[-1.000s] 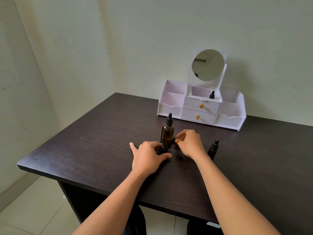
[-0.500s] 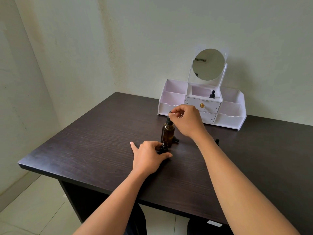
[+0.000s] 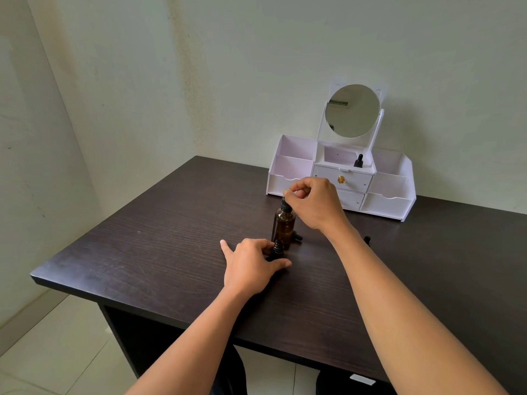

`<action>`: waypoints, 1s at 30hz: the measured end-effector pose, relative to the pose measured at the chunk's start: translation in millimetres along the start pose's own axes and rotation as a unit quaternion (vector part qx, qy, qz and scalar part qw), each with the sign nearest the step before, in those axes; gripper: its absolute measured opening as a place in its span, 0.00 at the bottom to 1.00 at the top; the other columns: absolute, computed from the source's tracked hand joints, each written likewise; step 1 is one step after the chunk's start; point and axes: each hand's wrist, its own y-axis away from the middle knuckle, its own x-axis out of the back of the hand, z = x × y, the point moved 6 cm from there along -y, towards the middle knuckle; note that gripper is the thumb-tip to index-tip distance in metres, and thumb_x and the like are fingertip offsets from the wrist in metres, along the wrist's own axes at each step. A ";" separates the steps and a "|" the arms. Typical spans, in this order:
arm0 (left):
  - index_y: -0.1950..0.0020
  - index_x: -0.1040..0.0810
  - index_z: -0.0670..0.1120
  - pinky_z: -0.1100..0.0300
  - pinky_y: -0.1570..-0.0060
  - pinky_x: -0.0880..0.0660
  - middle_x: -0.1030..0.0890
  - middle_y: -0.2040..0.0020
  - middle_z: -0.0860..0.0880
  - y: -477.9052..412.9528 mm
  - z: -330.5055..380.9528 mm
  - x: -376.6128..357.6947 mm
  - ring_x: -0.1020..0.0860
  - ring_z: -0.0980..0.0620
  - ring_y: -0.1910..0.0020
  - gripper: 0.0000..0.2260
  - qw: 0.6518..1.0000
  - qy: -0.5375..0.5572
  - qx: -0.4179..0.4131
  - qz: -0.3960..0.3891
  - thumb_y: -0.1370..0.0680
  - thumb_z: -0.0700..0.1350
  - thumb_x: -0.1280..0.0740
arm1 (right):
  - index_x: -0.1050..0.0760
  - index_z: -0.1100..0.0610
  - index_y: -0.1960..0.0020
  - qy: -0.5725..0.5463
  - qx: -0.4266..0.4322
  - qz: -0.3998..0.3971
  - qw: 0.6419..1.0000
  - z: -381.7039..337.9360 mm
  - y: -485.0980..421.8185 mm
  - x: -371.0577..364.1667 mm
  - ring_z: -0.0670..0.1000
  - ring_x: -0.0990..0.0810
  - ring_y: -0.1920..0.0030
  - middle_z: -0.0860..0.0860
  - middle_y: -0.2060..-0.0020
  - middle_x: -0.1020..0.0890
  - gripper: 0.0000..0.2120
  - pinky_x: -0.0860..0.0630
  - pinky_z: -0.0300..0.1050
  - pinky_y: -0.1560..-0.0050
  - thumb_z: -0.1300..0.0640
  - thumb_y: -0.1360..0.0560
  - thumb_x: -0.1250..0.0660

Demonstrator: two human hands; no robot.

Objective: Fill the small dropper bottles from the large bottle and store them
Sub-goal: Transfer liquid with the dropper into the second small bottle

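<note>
On the head view I am watching the left hand [image 3: 251,266] gripping an uncapped small dropper bottle [image 3: 278,248] on the table [image 3: 142,252]. Just behind it the large amber bottle [image 3: 283,226] is standing upright, with the right hand [image 3: 313,201] pinching its black dropper cap [image 3: 285,206]. I cannot tell its fill level. Beyond the right hand, a white organizer [image 3: 387,203] is holding one capped small bottle [image 3: 358,161] in its top middle compartment.

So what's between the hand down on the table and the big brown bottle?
A small dark bottle, held by the left hand, standing just in front of the large bottle. The head view shows it.
</note>
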 end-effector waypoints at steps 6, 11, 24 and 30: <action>0.42 0.17 0.57 0.38 0.25 0.65 0.16 0.49 0.58 -0.3 0.2 -0.3 0.22 0.57 0.42 0.20 1.000 -0.004 -0.001 -0.003 0.30 0.65 0.27 | 0.18 0.58 0.50 0.002 -0.002 -0.011 1.000 -2.3 0.2 -2.4 0.40 0.25 0.67 0.44 0.67 0.23 0.08 0.31 0.31 0.64 0.54 0.25 0.28; 0.42 0.17 0.57 0.38 0.25 0.65 0.16 0.50 0.57 -0.8 0.2 -0.3 0.22 0.57 0.42 0.20 1.000 -0.004 -0.002 -0.002 0.30 0.65 0.27 | 0.18 0.57 0.52 0.016 -0.002 -0.017 1.000 -5.2 2.0 -1.9 0.40 0.25 0.67 0.43 0.68 0.23 0.05 0.34 0.28 0.67 0.56 0.25 0.29; 0.45 0.17 0.57 0.38 0.25 0.65 0.16 0.51 0.58 -0.5 -0.1 -0.3 0.22 0.58 0.45 0.19 1.000 0.001 -0.003 0.000 0.30 0.65 0.27 | 0.19 0.56 0.54 0.010 0.000 -0.014 1.000 -8.6 4.4 -2.1 0.40 0.25 0.67 0.43 0.68 0.23 0.02 0.34 0.28 0.67 0.58 0.25 0.29; 0.45 0.17 0.58 0.39 0.25 0.65 0.16 0.53 0.59 -2.0 -2.7 -2.6 0.22 0.59 0.46 0.19 1.000 0.004 -0.002 -0.001 0.30 0.66 0.27 | 0.18 0.57 0.55 0.005 -0.006 -0.020 1.000 -8.5 5.6 -2.2 0.41 0.25 0.69 0.44 0.69 0.22 0.02 0.33 0.29 0.68 0.58 0.25 0.29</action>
